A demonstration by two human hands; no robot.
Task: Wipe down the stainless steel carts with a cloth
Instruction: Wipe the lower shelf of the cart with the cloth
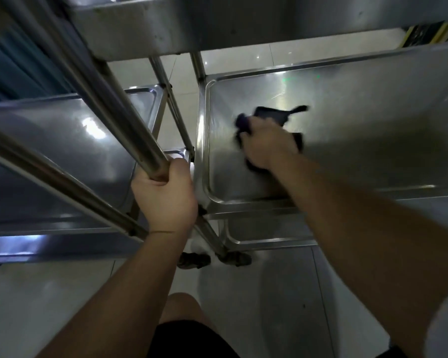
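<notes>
Steel fills most of the view, and much of it is cut off or smeared. Taking the right cart's middle shelf [360, 130] as the landmark: the dark cloth [277, 116] lies on it toward its left end, blurred, with one corner trailing out beyond the knuckles and most of its bulk hidden under the right hand [265, 144]. That hand lies on top of the cloth, knuckles up, fingers bent down into the fabric; whether it bunches the cloth or only presses it flat I cannot tell. The shelf's right end runs out of frame, and its near rim is crossed by the right forearm.

Above the shelf, the underside of an upper shelf [217, 21] blocks the top of the view. Below the shelf's near edge, a lower shelf [269, 239] shows only as a strip, and two castors [234, 258] sit on the pale tiled floor [282, 306].

Left of the shelf stands a second cart [49, 151], its tray dim with glare patches. The left hand [166, 195] is wrapped around the lower end of a slanting steel tube [119, 109], thumb across the front; this tube and another beside it cut diagonally over that tray. Nearest the camera, below the shelf, a bare knee [183, 308] and dark shorts [189, 339] are partly cropped.
</notes>
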